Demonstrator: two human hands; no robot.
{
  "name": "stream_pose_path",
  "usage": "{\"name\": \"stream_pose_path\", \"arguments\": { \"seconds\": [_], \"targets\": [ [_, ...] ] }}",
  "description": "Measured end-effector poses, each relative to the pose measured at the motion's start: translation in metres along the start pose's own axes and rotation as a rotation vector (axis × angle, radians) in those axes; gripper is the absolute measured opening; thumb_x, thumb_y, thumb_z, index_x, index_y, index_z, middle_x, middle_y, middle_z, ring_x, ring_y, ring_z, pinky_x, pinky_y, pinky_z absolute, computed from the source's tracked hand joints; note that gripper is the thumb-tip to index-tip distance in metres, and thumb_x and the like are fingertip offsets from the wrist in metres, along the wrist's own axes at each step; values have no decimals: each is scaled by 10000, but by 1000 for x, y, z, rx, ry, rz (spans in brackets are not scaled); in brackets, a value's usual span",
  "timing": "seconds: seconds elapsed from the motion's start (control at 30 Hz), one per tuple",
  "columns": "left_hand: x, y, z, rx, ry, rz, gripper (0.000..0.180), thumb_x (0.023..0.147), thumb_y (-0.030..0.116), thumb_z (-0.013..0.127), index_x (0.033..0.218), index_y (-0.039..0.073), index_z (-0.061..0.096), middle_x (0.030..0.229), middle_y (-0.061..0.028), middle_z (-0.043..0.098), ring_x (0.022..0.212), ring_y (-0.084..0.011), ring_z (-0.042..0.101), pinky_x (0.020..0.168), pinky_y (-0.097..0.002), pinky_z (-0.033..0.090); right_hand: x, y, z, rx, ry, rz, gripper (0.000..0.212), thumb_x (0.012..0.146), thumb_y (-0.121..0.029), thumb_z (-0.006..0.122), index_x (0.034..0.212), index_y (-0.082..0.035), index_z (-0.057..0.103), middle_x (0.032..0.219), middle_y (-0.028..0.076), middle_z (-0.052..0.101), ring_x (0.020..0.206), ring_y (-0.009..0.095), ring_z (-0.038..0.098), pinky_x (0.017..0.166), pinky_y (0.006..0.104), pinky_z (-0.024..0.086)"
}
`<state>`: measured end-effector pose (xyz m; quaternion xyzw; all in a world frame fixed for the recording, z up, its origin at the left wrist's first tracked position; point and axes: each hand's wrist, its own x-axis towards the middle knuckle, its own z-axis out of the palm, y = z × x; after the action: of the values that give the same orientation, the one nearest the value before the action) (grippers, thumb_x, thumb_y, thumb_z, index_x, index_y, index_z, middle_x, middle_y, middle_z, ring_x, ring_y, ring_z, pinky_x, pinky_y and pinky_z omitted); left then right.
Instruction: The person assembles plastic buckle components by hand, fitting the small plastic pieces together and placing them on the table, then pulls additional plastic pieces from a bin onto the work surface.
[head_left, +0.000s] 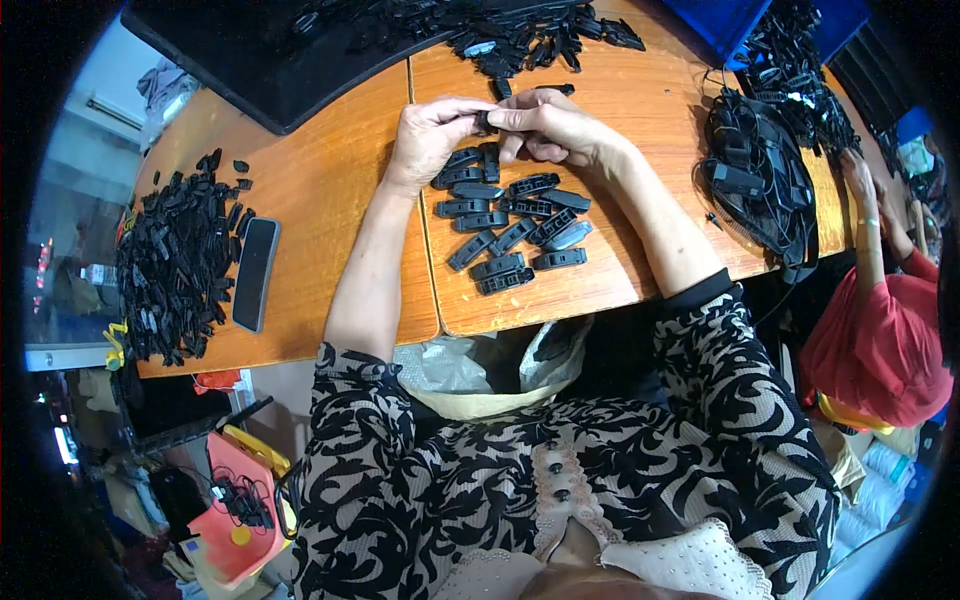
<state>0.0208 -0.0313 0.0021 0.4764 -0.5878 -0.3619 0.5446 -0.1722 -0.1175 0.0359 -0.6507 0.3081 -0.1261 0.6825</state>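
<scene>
Fingertips of both my hands meet over the table around a small black plastic part (484, 123), which they mostly cover. My left hand (432, 140) pinches it from the left. From the right, the thumb and forefinger of my right hand (548, 125) close on it, with the other fingers curled below. Just nearer to me lies a group of oblong black plastic pieces (513, 235), some showing a hollow, ribbed side and others a smooth one. Beyond my hands is a heap of loose black parts (535, 45).
A dark phone (256, 275) lies beside a large pile of black parts (180, 265) at left. Far left stands a black tray (270, 70). On the right are a black bag with cables (755, 180) and a blue bin (715, 25). A co-worker in red (880, 345) sits at right.
</scene>
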Motion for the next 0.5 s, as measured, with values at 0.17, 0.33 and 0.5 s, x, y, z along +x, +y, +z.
{"name": "stream_pose_path", "arguments": {
  "seconds": [0.17, 0.33, 0.5],
  "targets": [
    [3, 4, -5, 103, -39, 222, 221, 870, -12, 641, 1064, 33, 739, 1200, -72, 635, 1061, -156, 629, 902, -283, 538, -1, 7, -2, 42, -174, -78, 306, 921, -366, 686, 947, -61, 692, 785, 89, 718, 452, 41, 492, 363, 178, 303],
    [8, 6, -9, 139, 104, 173, 313, 905, 50, 627, 1213, 76, 680, 1252, -80, 611, 1211, -181, 549, 1045, -321, 442, 0, 4, -11, -6, -39, -228, 321, 900, -389, 706, 794, -87, 726, 739, 42, 712, 485, 54, 540, 420, 191, 360],
    [7, -6, -8, 598, 4, 302, 399, 946, 29, 526, 1316, 147, 615, 1450, -48, 503, 1230, -260, 529, 1092, -355, 403, -11, -14, 7, -572, -92, -210, 478, 836, -541, 722, 744, -71, 736, 621, 24, 644, 530, 89, 546, 478, 246, 435]
  ]
}}
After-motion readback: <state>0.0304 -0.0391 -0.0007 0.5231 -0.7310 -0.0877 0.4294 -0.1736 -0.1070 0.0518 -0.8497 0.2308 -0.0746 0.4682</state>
